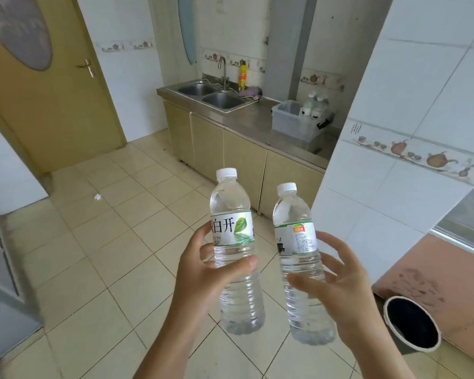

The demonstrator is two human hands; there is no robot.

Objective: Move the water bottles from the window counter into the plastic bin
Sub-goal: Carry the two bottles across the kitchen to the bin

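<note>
Clear plastic bin (290, 123) sat beside the sink (211, 95), some bottles (314, 106) already in it; well short of that sink, our left hand (203, 274) and right hand (340, 288) each wrapped one water bottle (237, 258), (298, 258), undelivered

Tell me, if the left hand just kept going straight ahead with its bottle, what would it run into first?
Probably the cabinet doors under the sink counter. Between them and the left hand only bare floor shows, though depth is hard to judge.
</note>
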